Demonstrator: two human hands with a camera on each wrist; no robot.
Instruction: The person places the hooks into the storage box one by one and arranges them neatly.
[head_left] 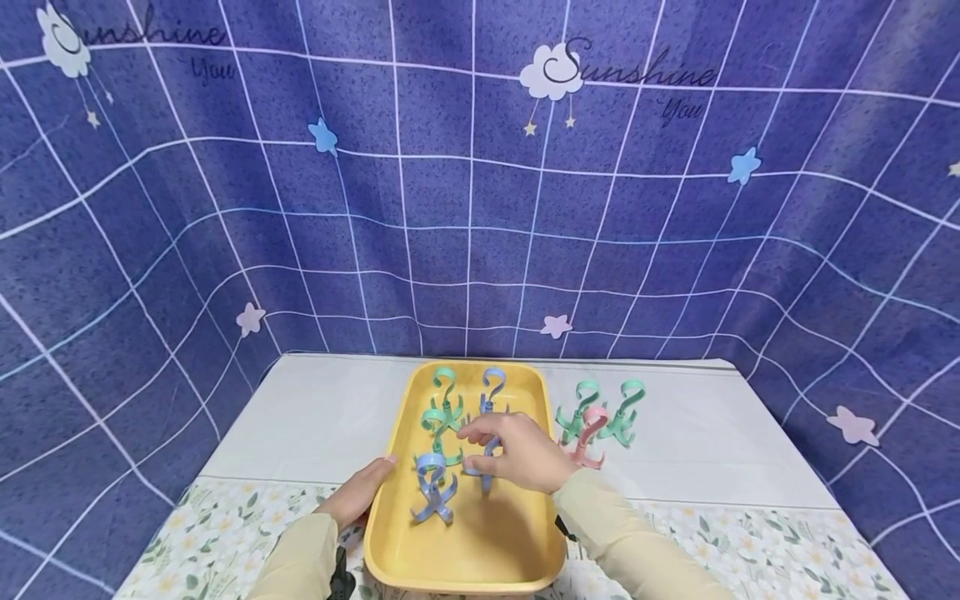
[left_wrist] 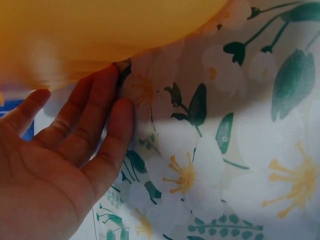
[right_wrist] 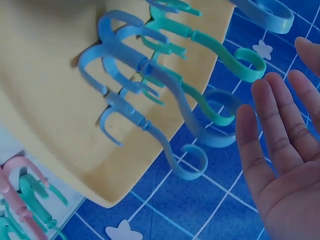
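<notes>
A yellow tray (head_left: pixel 513 537) holds green and blue multi-prong hanging hooks standing on their prongs. My left hand (head_left: pixel 356 493) touches the tray's left side; in the left wrist view its fingers (left_wrist: pixel 102 95) reach under the rim, fairly straight. Over the tray's middle, my right hand (head_left: pixel 525 454) hovers with fingers loosely bent, partly hiding a blue hook (head_left: pixel 487 482). The right wrist view shows that palm up close with nothing in it, apart from the nearest blue hook (right_wrist: pixel 175 85). Another blue hook (head_left: pixel 435 493) stands at front left, with a green hook (head_left: pixel 440 450) behind it.
Toward the tray's back stand a green hook (head_left: pixel 446 382) and a blue hook (head_left: pixel 493 380). Right of the tray, on the white tabletop (head_left: pixel 697 450), are a pink hook (head_left: pixel 588 437) and two green hooks (head_left: pixel 626 408). A blue grid-patterned curtain (head_left: pixel 480 208) surrounds the table.
</notes>
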